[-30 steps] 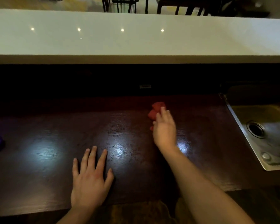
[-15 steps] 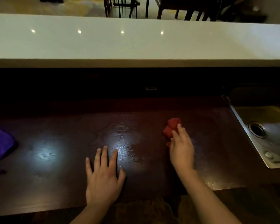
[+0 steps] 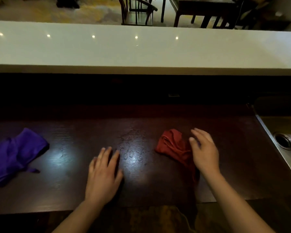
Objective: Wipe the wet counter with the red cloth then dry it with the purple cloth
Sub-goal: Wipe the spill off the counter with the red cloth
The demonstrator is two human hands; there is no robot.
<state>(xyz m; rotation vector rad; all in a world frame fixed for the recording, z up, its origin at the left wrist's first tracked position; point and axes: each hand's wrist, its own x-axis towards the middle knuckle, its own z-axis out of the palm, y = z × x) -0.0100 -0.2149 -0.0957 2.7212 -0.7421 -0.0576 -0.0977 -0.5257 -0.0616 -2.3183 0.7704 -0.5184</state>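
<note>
The crumpled red cloth lies on the dark wooden counter, right of centre. My right hand hovers at the cloth's right edge, fingers spread and slightly blurred, gripping nothing. Flat on the counter, palm down, rests my left hand, just left of a patch of water droplets that glints under the light. The purple cloth lies bunched at the far left of the counter, away from both hands.
A steel sink with a drain is set into the counter at the right edge. A raised white ledge runs across behind the counter. Dark chairs and a table stand beyond it.
My right hand dragged the red cloth back toward me and has let go of it; its fingers are now lifted beside it. The view shifted left, bringing the purple cloth fully in.
</note>
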